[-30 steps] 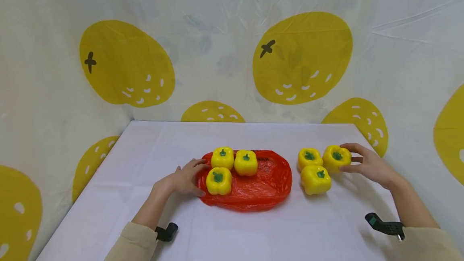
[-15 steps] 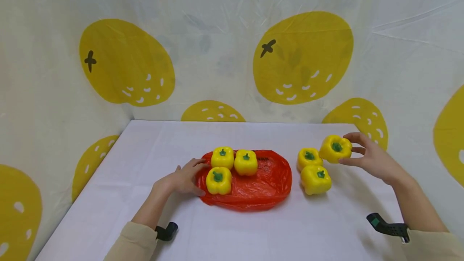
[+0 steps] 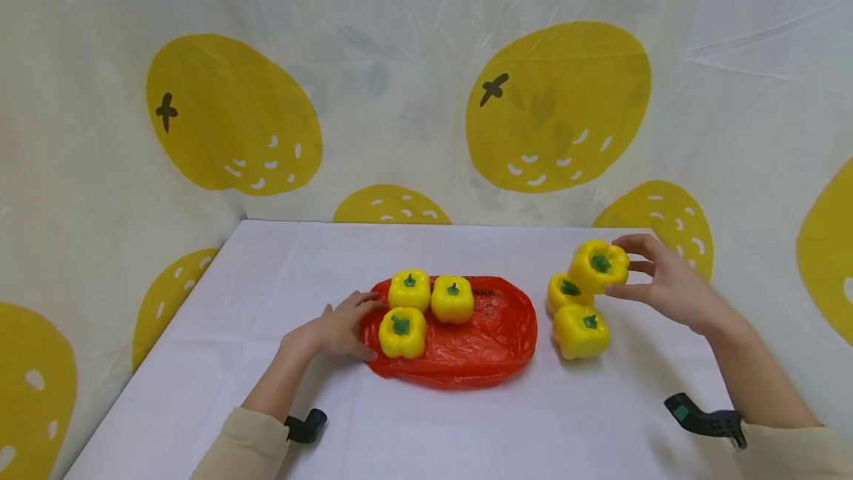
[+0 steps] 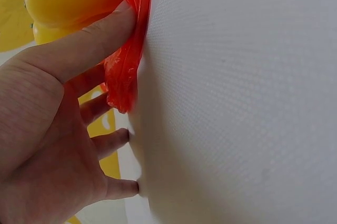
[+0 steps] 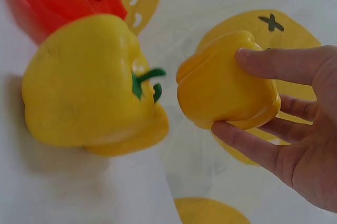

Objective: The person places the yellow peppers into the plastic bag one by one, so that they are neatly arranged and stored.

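Observation:
My right hand (image 3: 680,284) holds a yellow bell pepper (image 3: 599,266) above the table, thumb on one side and fingers on the other. In the right wrist view the held bell pepper (image 5: 229,82) hangs apart from a nearer one. Under and in front of it, two more peppers stand on the table, a rear pepper (image 3: 565,295) partly covered and a front pepper (image 3: 581,331). My left hand (image 3: 343,326) rests at the left end of a red plastic bag (image 3: 480,339), fingers spread. Its thumb touches the bag's edge (image 4: 124,79) in the left wrist view.
Three yellow peppers sit on the left part of the bag: a back pepper (image 3: 409,291), a right pepper (image 3: 452,301) and a front pepper (image 3: 403,333). A white cloth (image 3: 426,435) covers the table. Behind hangs a patterned curtain (image 3: 393,110).
My right hand has lifted the pepper off the table and carried it slightly left, over the rear pepper. The left hand and the bag have stayed in place.

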Available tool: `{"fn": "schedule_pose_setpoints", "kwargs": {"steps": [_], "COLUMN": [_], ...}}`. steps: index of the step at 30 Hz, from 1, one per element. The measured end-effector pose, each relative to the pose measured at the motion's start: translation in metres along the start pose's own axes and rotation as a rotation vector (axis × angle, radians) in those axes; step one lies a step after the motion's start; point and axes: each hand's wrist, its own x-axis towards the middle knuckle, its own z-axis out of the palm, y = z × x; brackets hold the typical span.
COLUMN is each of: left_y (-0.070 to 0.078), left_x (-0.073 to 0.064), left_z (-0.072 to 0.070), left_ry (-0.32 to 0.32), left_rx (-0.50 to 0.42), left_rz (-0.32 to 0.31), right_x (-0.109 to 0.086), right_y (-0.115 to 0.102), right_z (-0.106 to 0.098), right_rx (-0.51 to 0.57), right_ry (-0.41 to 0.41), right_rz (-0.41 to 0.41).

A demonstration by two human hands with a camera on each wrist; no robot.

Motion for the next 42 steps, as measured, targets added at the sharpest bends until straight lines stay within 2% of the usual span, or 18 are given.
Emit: {"fn": "schedule_pose_setpoints", "kwargs": {"steps": [15, 25, 36, 42], "left_y": [0.001, 0.002, 0.001, 0.001], "left_x": [-0.001, 0.0, 0.001, 0.002], "left_z": [0.001, 0.001, 0.001, 0.002], "left_ry": [0.0, 0.009, 0.018, 0.023], "left_rx": [-0.001, 0.008, 0.028, 0.038], "left_rz": [-0.002, -0.003, -0.001, -0.003], "right_x": [0.007, 0.01, 0.01, 0.009], "right_y": [-0.036, -0.046, -0.054, -0.059], "right_z": [0.036, 0.067, 0.092, 0.106], "right_rx": [0.081, 0.154, 0.178, 0.182], "right_ry": [-0.058, -0.113, -0.19, -0.22], "right_rz": [-0.038, -0.05, -0.02, -0.044]}}
